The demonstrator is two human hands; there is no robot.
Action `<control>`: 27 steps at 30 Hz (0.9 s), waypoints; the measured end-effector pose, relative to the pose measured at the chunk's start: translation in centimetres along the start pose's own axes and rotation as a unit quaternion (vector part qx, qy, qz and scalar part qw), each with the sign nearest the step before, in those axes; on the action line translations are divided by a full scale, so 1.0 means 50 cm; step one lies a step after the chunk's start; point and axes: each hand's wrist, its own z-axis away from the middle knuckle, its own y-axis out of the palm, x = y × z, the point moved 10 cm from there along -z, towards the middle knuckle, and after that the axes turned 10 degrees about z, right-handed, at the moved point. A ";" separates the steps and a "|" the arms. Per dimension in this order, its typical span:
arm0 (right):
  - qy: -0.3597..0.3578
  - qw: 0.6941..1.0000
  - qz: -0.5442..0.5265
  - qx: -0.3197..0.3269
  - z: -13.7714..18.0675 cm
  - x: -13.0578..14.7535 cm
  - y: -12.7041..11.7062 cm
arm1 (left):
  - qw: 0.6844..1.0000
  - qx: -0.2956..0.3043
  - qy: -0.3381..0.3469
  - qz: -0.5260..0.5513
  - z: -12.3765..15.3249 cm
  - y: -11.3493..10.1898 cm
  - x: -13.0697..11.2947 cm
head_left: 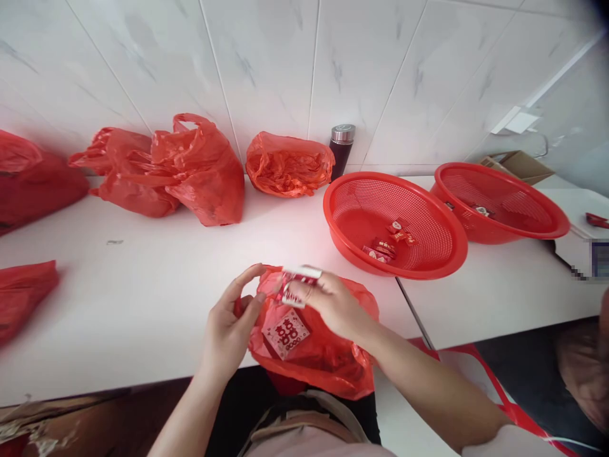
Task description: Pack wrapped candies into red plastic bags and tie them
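A red plastic bag sits open at the table's front edge, close to my body. Inside it lies a pink and white box with red double-happiness characters. My left hand is at the bag's left rim, its fingers curled around the thin plastic. Over the bag's mouth, my right hand grips a small red and white box, slightly blurred, with the thumb on its printed face. Whether anything else lies deeper in the bag is hidden by the folds.
Two red plastic baskets, a near one and a far one, hold small wrapped sweets. Tied red bags, an open bag of crumpled plastic and a dark thermos stand along the wall. Part of a person shows at right.
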 end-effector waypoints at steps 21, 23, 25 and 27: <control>0.205 0.710 0.673 0.003 -0.014 0.038 -0.417 | 0.998 -0.045 0.018 -0.040 0.023 -0.061 -0.046; 0.285 0.670 0.684 0.040 -0.002 -0.024 -0.468 | 0.998 -0.037 0.014 -0.040 0.026 -0.046 -0.048; 0.295 0.673 0.677 0.038 -0.003 -0.057 -0.487 | 0.998 -0.036 0.015 -0.039 0.028 -0.038 -0.050; 0.288 0.686 0.667 0.035 -0.010 -0.073 -0.493 | 0.998 -0.037 0.019 -0.042 0.028 -0.040 -0.047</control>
